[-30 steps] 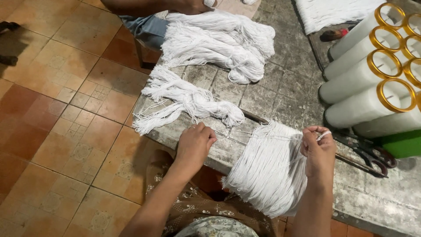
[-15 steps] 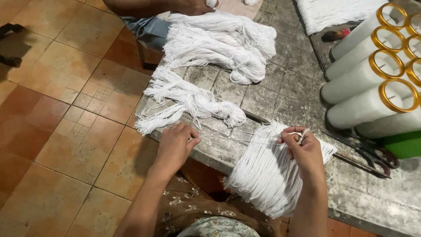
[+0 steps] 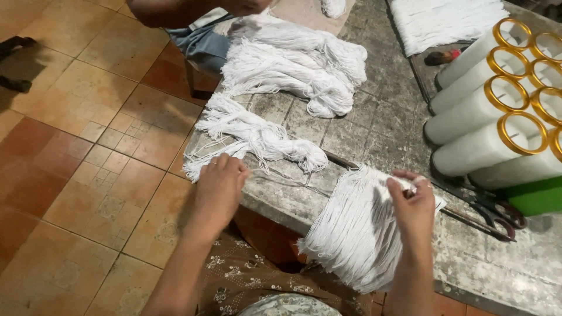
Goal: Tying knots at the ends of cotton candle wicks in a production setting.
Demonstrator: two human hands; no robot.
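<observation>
Left hand (image 3: 219,181) pinches thin white strands (image 3: 293,180) at the stone table's (image 3: 374,129) edge. Right hand (image 3: 413,205) grips the white cord bundle (image 3: 351,228).

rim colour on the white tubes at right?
Gold: each white tube ends in a shiny gold rim. Head view, the only one, shows it clearly.

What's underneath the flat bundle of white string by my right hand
The bundle of white string lies on the grey stone table, its lower end overhanging the edge. The right hand covers its top corner; anything beneath is hidden.
</observation>
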